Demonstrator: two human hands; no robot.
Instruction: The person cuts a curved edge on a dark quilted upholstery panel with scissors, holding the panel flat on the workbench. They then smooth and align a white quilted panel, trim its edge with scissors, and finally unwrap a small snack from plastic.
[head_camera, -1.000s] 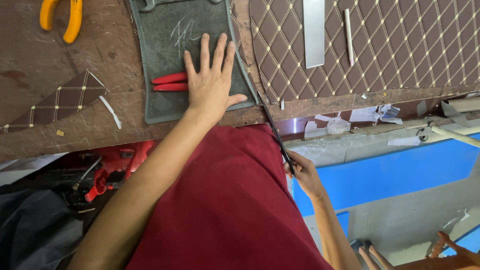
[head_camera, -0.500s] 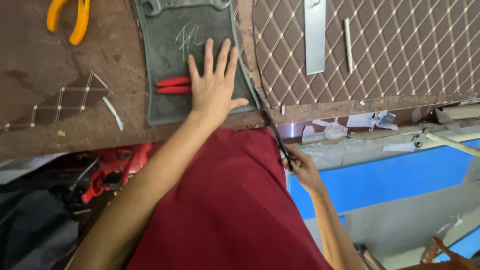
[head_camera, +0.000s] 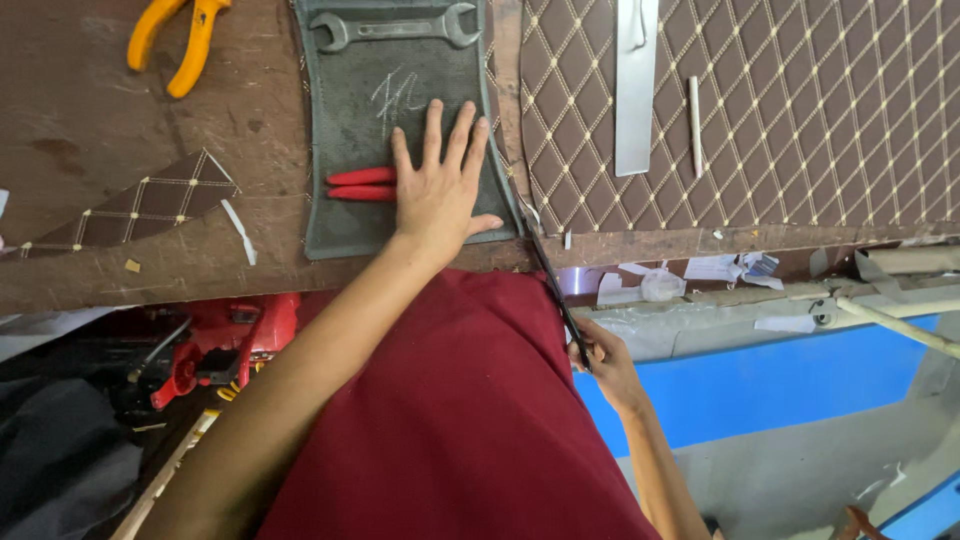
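Right hand (head_camera: 603, 362) pinching a thin dark strip (head_camera: 548, 272) below the grey felt mat (head_camera: 400, 140), left hand (head_camera: 438, 190) spread flat on the mat, red-handled tool (head_camera: 358, 184) beside its fingers.

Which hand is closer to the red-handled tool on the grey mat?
Left. The left hand lies flat on the grey mat, touching the red-handled tool. The right hand is below the table edge, gripping a dark strip.
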